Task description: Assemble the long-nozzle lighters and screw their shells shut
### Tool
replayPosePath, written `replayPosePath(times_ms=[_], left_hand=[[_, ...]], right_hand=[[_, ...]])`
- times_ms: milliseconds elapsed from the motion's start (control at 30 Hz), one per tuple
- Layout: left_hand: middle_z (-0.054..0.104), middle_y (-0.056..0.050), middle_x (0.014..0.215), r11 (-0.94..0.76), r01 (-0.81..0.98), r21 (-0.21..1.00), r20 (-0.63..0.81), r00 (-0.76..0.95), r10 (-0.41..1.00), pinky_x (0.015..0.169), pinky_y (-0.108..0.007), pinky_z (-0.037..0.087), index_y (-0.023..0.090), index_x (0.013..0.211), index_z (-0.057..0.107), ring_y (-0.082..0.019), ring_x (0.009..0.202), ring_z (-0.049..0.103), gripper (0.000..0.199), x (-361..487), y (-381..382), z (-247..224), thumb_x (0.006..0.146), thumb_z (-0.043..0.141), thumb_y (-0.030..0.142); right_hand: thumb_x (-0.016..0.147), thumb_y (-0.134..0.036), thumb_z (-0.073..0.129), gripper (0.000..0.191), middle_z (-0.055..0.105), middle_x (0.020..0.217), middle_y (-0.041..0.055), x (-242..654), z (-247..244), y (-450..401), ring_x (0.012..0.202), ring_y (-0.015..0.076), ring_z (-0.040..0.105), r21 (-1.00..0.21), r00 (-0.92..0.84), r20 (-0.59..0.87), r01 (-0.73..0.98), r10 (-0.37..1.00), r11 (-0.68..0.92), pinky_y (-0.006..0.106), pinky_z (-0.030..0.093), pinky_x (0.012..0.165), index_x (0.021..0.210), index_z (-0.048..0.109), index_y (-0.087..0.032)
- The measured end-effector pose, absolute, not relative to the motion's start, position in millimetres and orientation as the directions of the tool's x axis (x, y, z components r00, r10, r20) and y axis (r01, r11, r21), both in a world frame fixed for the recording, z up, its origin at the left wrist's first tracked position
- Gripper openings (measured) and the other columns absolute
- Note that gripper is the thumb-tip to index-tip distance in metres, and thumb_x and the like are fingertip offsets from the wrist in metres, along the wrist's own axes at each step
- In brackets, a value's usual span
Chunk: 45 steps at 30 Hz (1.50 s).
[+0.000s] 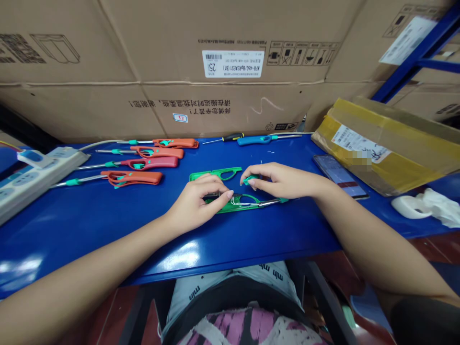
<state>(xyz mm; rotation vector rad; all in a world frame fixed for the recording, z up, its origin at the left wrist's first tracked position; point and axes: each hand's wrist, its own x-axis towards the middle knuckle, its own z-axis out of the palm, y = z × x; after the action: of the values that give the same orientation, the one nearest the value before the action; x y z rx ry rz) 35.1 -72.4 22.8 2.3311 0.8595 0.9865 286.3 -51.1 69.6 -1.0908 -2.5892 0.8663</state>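
Observation:
A green gas lighter half [247, 201] lies opened on the table, with white wires and a metal tube running right to a teal collar [283, 200]. My left hand [201, 197] grips its left end, thumb and fingers closed over the inner parts, which are partly hidden. Just above the lighter, my right hand [275, 179] pinches a small teal-green piece [249, 180], probably the trigger. The other green shell half [230, 173] rests behind, partly covered by my left fingers.
Several orange and red lighters [132, 178] lie at left beside a white power strip [39, 177]. A blue lighter [256, 140] and a screwdriver [233, 137] lie at the back. To the right are a phone [339, 176], a taped carton [388, 148] and a white roll [409, 206].

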Motion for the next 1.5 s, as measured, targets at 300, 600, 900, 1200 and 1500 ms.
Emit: replayPosePath(times_ms=[300,600,900,1200,1500], left_hand=[[0.070,-0.003,0.080,-0.690,0.402,0.603,0.430,0.565,0.705,0.077,-0.031,0.050,0.018,0.082,0.074,-0.016,0.077,0.064,0.021,35,-71,21,0.096,0.063,0.030],[0.072,-0.003,0.079,-0.661,0.401,0.634,0.421,0.537,0.731,0.078,-0.031,0.051,0.018,0.080,0.074,-0.017,0.077,0.065,0.023,35,-71,19,0.095,0.063,0.032],[0.072,-0.002,0.078,-0.648,0.399,0.649,0.424,0.518,0.743,0.073,-0.029,0.050,0.018,0.078,0.075,-0.016,0.074,0.064,0.023,35,-69,17,0.094,0.065,0.031],[0.071,-0.002,0.076,-0.652,0.390,0.650,0.434,0.514,0.740,0.073,-0.028,0.049,0.017,0.077,0.075,-0.015,0.073,0.064,0.024,35,-70,17,0.094,0.066,0.031],[0.070,-0.001,0.074,-0.665,0.388,0.638,0.453,0.509,0.732,0.071,-0.024,0.047,0.016,0.076,0.075,-0.013,0.072,0.062,0.020,35,-70,15,0.093,0.068,0.026]], right_hand=[[0.097,-0.032,0.052,0.035,0.074,0.118,0.0102,286,62,-49,0.106,0.0221,0.067,-0.611,-0.708,-0.017,0.566,0.706,0.554,0.034,0.048,0.094,0.119,0.072,-0.015],[0.097,-0.031,0.051,0.035,0.076,0.111,0.0070,287,63,-49,0.094,0.0186,0.069,-0.680,-0.706,-0.015,0.526,0.708,0.510,0.031,0.051,0.083,0.123,0.071,-0.019],[0.087,-0.025,0.066,0.027,0.073,0.098,0.0053,285,60,-50,0.085,0.0149,0.066,-0.759,-0.742,-0.066,0.472,0.667,0.449,0.028,0.054,0.080,0.111,0.069,-0.015],[0.082,-0.021,0.072,0.023,0.070,0.087,0.0020,284,55,-51,0.079,0.0129,0.066,-0.796,-0.739,-0.098,0.460,0.666,0.394,0.026,0.055,0.075,0.103,0.066,-0.015],[0.078,-0.030,0.080,0.036,0.069,0.085,0.0005,276,42,-51,0.077,0.0124,0.066,-0.862,-0.729,-0.054,0.379,0.683,0.337,0.027,0.056,0.075,0.108,0.066,-0.016]])
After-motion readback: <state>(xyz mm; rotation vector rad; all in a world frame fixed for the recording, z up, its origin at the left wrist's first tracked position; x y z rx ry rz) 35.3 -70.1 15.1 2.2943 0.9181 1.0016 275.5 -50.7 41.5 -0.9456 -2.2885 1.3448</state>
